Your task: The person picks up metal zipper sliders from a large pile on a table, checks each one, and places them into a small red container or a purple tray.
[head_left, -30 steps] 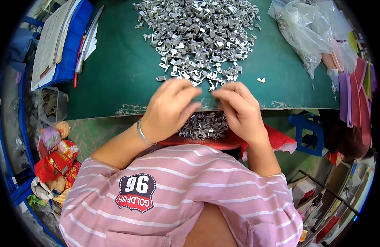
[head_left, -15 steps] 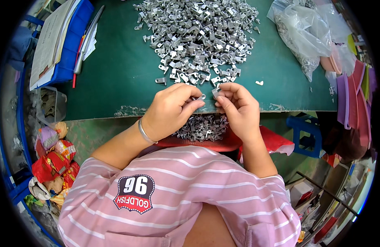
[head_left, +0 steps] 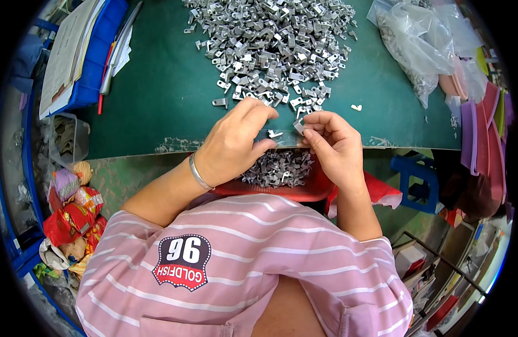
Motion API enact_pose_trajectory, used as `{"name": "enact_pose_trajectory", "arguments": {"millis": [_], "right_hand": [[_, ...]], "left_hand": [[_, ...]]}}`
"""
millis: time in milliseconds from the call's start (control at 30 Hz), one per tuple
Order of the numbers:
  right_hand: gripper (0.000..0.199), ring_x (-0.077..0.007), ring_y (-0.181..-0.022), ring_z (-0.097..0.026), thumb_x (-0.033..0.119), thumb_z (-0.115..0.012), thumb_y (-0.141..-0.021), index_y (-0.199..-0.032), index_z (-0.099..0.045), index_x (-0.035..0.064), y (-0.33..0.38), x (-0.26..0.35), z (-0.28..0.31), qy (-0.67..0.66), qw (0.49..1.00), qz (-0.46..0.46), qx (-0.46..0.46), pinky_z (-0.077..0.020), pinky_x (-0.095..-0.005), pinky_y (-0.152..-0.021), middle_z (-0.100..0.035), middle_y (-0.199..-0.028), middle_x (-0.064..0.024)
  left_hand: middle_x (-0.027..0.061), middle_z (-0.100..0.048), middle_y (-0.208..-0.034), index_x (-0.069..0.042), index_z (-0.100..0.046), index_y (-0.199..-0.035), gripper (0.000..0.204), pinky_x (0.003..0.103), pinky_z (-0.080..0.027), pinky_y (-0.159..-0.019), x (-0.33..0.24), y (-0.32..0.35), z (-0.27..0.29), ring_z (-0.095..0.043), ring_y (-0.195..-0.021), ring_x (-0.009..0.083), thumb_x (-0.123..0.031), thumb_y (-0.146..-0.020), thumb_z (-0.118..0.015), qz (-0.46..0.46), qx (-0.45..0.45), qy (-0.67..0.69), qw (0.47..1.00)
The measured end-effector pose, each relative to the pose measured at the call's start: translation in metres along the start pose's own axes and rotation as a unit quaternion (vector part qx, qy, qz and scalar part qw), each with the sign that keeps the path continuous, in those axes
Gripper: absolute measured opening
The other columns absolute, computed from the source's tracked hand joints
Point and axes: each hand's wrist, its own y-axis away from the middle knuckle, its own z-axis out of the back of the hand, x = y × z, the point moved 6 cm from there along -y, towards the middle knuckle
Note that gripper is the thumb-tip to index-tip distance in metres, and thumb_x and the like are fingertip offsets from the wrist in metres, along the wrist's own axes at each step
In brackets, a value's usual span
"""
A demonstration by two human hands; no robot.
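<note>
At the green table edge (head_left: 158, 129), left hand (head_left: 236, 143) and right hand (head_left: 332, 146) each pinch a small silver metal bracket (head_left: 275, 134), fingertips almost together

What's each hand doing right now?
Left hand: fingers curled, tips on a small metal clip.
Right hand: pinching a small metal part.

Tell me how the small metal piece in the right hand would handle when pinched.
The metal piece looks stiff, being bent sheet metal. Probably light, since the right hand holds it with fingertips only. Its angular shape suggests it won't roll, though the shiny surface may slip.
</note>
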Motion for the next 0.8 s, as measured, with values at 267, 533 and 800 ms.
{"name": "enact_pose_trajectory", "arguments": {"millis": [267, 533, 800], "right_hand": [[0.012, -0.0317, -0.079, -0.064, 0.0, -0.071, -0.082, -0.094, -0.068, 0.0012, -0.001, 0.026, -0.01, 0.25, 0.942, 0.224, -0.021, -0.0518, -0.0375, -0.071, -0.063, -0.088, -0.0132], [0.023, -0.0349, -0.084, -0.061, 0.004, -0.073, -0.081, -0.102, -0.064, 0.0024, -0.012, 0.025, -0.011, 0.384, 0.865, 0.304, -0.111, -0.0505, -0.0434, -0.077, -0.062, -0.089, -0.0126], [0.025, -0.0075, -0.076, -0.063, -0.004, -0.069, -0.087, -0.111, -0.064, -0.0013, -0.007, -0.005, 0.011, 0.029, 0.997, 0.05, -0.044, -0.0536, -0.0227, -0.066, -0.069, -0.089, -0.0054]], "left_hand": [[0.0144, -0.062, -0.097, 0.001, -0.066, -0.1, 0.025, 0.037, -0.052, -0.07, 0.007, 0.005, -0.007, -0.063, -0.081, 0.03, 0.002, -0.077, -0.076, -0.067, 0.013, -0.032, 0.997], [0.0141, -0.062, -0.1, 0.0, -0.067, -0.102, 0.027, 0.037, -0.053, -0.073, 0.007, 0.004, -0.005, -0.064, -0.084, 0.03, 0.002, -0.076, -0.076, -0.036, -0.019, -0.031, 0.999], [0.0091, -0.069, -0.097, -0.003, -0.07, -0.094, 0.021, 0.036, -0.054, -0.076, 0.01, 0.006, -0.009, -0.067, -0.086, 0.0275, 0.002, -0.074, -0.076, -0.086, 0.006, -0.022, 0.996]]}}
